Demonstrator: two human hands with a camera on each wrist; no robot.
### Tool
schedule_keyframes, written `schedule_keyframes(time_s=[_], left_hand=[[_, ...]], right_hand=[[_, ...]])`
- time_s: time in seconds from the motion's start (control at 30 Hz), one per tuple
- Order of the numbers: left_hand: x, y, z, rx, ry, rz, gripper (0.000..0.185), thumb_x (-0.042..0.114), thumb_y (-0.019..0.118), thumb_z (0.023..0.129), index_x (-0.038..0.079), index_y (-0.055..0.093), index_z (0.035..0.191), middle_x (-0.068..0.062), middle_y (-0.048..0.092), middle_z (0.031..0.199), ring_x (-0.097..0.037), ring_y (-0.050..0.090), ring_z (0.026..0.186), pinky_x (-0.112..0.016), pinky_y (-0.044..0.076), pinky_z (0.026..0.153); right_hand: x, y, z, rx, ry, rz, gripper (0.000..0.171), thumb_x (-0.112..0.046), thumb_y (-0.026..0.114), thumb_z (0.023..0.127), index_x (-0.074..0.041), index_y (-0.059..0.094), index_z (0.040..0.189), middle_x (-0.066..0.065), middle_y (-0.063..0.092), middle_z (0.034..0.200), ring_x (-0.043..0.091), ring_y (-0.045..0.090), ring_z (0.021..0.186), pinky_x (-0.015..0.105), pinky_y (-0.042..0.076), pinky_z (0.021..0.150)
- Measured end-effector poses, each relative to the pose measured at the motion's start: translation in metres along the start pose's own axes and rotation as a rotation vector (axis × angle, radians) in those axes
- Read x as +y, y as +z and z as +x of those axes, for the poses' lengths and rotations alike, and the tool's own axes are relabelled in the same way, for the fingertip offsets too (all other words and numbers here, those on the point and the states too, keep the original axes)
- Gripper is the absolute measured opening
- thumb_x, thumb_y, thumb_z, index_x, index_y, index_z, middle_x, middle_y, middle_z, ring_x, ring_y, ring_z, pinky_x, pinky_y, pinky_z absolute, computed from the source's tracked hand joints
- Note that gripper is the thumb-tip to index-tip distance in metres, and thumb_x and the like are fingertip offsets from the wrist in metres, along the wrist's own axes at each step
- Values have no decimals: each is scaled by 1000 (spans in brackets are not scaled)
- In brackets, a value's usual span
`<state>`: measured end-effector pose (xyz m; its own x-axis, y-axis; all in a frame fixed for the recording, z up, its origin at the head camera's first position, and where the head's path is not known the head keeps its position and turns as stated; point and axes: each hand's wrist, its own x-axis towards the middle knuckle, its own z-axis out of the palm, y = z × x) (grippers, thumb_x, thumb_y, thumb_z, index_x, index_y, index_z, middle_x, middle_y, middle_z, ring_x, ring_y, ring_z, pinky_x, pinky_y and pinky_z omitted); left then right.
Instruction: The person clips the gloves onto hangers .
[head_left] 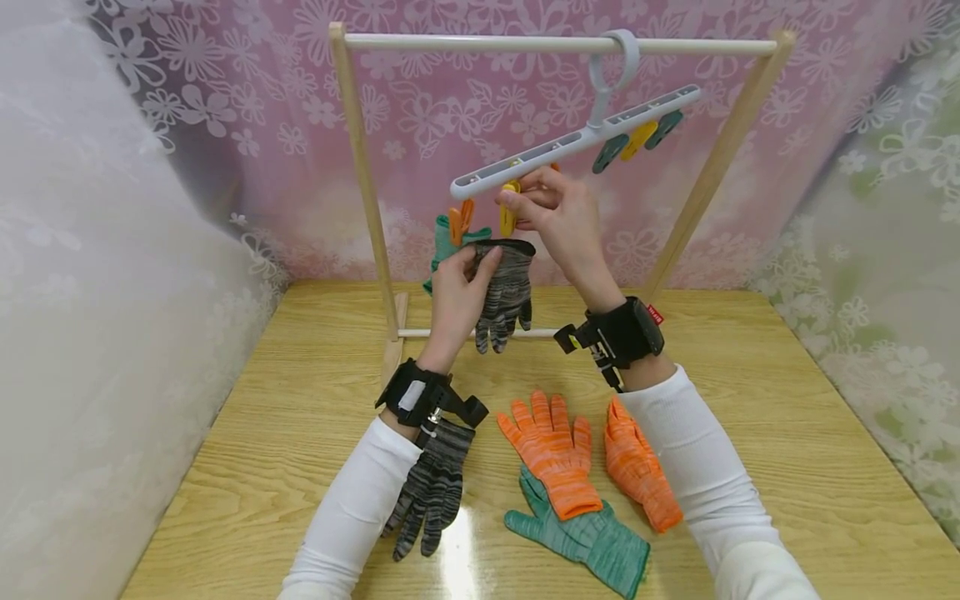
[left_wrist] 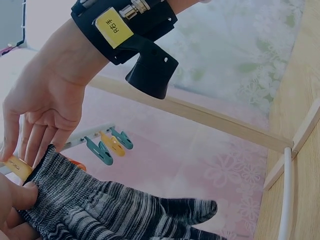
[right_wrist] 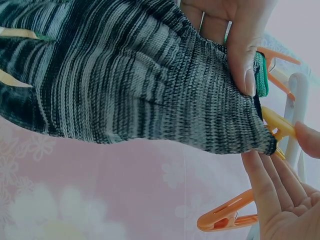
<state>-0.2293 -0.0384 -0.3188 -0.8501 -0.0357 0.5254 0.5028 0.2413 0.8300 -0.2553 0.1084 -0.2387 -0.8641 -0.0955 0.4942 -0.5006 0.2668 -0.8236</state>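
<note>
Desk (head_left: 300,408) of pale wood grain, shining in front of the rack (head_left: 365,167), supports that wooden frame. Behind the rack hangs pink cloth (head_left: 262,100) printed with white flowers; left of it falls whitish cloth (head_left: 112,333), right of it pale flowered cloth (head_left: 885,333). A light grey hanger (head_left: 525,158) hooks slantwise over the rack's white top rail. Below that rail both hands work: the left hand (head_left: 459,292) pinches the cuff of a grey striped glove (head_left: 504,283); the right hand (head_left: 566,221) pinches a yellow clip (head_left: 507,218) at that cuff. A green glove (head_left: 444,237), partly hidden, hangs by an orange clip (head_left: 454,227) near the rack's left post. In front of the rack lie another grey glove (head_left: 435,492), an orange glove (head_left: 551,450) overlapping a flat green one (head_left: 600,542), and a bunched orange glove (head_left: 637,467).
</note>
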Motion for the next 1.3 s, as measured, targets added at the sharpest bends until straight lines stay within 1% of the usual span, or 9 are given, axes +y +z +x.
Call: schedule_keyframes(time_s=[0.1,0.33,0.47,0.6,0.73,0.9,1.0,1.13,1.3], left_hand=[[1,1,1,8,-13,3,39,21,61,104,9,47,70,2,33,57,-10,33,48,-24,24,49],[4,4,2,40,-32,22,44,24,61,104,10,42,67,2,30,56,-11,30,48,-24,22,50],[5,5,3,48,-36,26,43,24,61,104,10,44,68,2,30,56,-11,30,48,-24,21,50],[6,6,3,69,-46,-1,41,25,60,105,9,46,69,2,30,57,-11,34,49,-25,22,52],[8,7,4,113,-36,-23,37,25,61,104,8,53,72,3,37,58,-11,40,53,-25,24,53],[7,9,5,171,-16,-64,33,25,63,103,0,67,81,4,42,58,-9,39,53,-24,25,53],[7,10,6,196,-12,-108,29,23,65,102,-2,72,90,4,40,55,-8,34,48,-24,23,49],[8,11,7,195,-24,-169,26,22,64,102,-1,67,90,5,42,61,-3,45,53,-21,31,51],[12,12,8,192,-70,-182,24,23,61,104,3,59,91,4,41,70,-5,46,62,-23,34,59]], right_hand=[[0,0,0,8,3,15,21,-21,74,95,-3,69,103,9,78,102,13,75,90,30,62,78],[2,1,2,16,4,68,20,-20,74,96,-2,70,102,7,79,99,13,75,89,30,61,80],[3,1,2,18,2,92,19,-19,73,96,-1,70,101,8,78,99,12,75,92,31,61,84],[2,1,2,18,-2,93,18,-19,72,97,-1,70,101,8,78,99,13,75,90,32,61,84],[0,2,3,19,-7,89,18,-19,72,96,-2,71,101,7,79,97,13,75,89,33,61,84],[-1,3,4,17,-16,111,17,-16,72,96,0,72,101,9,79,97,14,75,90,31,61,84],[-2,3,4,11,-21,110,16,-16,72,96,-1,72,101,8,79,97,13,75,91,29,60,81],[-3,3,3,13,-27,70,16,-19,73,96,-3,72,100,5,79,96,13,74,92,28,57,79],[-4,3,4,18,-27,36,17,-20,74,95,-4,73,100,3,79,96,14,73,99,27,53,84]])
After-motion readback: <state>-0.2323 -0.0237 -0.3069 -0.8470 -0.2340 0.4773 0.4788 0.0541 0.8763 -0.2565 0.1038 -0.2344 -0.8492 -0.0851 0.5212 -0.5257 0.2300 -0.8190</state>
